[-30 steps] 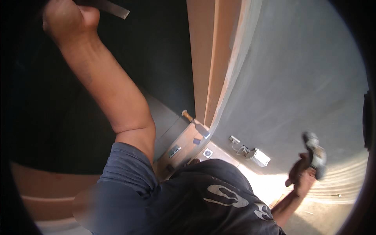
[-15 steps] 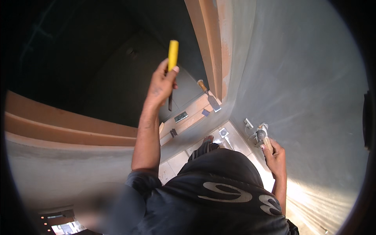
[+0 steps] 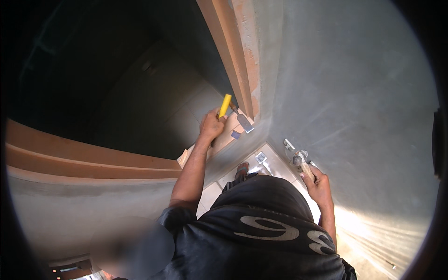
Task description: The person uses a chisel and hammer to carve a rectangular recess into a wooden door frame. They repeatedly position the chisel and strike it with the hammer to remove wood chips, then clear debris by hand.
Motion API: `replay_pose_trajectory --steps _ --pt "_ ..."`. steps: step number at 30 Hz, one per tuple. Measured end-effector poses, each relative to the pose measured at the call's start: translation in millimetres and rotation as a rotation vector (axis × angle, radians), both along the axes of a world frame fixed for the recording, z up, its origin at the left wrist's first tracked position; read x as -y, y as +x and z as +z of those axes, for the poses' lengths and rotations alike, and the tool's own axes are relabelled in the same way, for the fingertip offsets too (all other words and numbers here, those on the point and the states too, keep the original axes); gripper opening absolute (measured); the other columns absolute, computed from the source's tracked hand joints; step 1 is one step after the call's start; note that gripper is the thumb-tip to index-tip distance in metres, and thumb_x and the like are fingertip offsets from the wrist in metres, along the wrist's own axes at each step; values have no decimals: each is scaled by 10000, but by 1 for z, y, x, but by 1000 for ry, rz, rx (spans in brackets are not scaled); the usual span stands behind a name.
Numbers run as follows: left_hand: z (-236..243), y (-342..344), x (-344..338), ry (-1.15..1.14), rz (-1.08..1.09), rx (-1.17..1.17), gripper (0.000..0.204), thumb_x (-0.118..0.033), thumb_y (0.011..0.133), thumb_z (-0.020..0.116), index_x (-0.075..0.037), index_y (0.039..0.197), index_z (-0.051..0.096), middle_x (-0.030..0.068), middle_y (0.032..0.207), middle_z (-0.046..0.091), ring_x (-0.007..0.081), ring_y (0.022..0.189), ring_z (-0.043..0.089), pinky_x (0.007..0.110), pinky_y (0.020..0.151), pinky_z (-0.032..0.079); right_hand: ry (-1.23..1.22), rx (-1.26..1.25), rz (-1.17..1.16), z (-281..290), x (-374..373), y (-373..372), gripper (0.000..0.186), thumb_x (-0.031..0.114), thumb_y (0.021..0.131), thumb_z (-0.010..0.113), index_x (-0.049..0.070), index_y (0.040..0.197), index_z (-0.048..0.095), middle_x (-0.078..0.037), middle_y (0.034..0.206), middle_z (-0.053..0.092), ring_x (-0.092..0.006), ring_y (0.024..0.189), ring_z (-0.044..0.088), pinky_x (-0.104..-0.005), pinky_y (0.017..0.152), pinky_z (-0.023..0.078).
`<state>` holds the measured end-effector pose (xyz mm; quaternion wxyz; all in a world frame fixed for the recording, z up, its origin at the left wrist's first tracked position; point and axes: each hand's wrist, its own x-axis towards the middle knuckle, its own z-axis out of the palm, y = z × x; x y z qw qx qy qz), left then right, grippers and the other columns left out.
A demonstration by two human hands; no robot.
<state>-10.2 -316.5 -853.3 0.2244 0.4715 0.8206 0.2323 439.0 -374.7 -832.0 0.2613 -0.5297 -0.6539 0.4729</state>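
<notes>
My left hand (image 3: pixel 213 125) is closed around the yellow handle (image 3: pixel 225 106) of a chisel, and its blade is hidden behind the hand. The hand is low over the wooden sill (image 3: pixel 223 143); I cannot tell whether it touches. Just beyond lies a wide-bladed chisel (image 3: pixel 243 122) with a wooden handle. A small dark blue block (image 3: pixel 235 134) sits nearby. At the right, my right hand (image 3: pixel 319 186) grips a hammer by its pale wooden handle (image 3: pixel 307 171). The hammer's rounded metal head (image 3: pixel 298 159) points away from me, close to the grey wall.
The orange-brown wooden frame (image 3: pixel 228 56) borders a dark opening ahead and left. A smooth grey wall (image 3: pixel 354 116) rises on the right, with a small white fitting (image 3: pixel 288 144) low on it. Below are pale floor tiles with a square drain (image 3: pixel 261 157) and my foot (image 3: pixel 242 169).
My left hand has come down and right with the yellow-handled chisel, close over the sill. The chisel's handle now tilts right. My right hand and the hammer have shifted slightly left.
</notes>
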Motion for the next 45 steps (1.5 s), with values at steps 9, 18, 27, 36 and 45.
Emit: replay_pose_trajectory --steps 9,18,27,36,45 --pt "69 -38 5 -179 -496 -200 390 -187 990 669 -276 1369 670 110 1080 600 292 1046 618 429 972 481 -23 115 -64 -7 5 2 360 232 954 766 -9 1216 712 -142 760 702 -170 665 602 -338 676 506" --pt "3 -15 -4 -256 -810 -359 414 -186 993 633 -427 1329 661 0 1141 542 181 1243 544 761 1205 171 -67 135 -50 -14 13 -8 360 250 957 765 -4 1207 718 -135 713 678 -175 617 575 -353 643 491" --pt "-33 -7 -14 -141 -880 -435 408 -153 985 622 -398 1304 690 15 1102 521 190 1188 540 754 1215 126 -99 187 -70 -27 22 -20 409 290 956 763 -4 1236 708 -209 817 713 -250 665 632 -393 696 519" --pt "-44 -4 -7 -9 -856 -455 453 -73 959 610 -364 1290 716 18 1122 527 205 1197 522 702 1231 188 -133 221 -77 -26 18 -18 434 301 961 753 -19 1247 696 -258 861 714 -318 727 674 -416 744 528" --pt "-34 -3 -10 -26 -828 -342 513 -89 875 650 -246 1364 676 54 1253 528 246 1283 494 676 1238 184 -118 190 -87 -34 15 -24 448 302 967 745 -41 1250 688 -267 867 719 -320 746 691 -409 765 537"
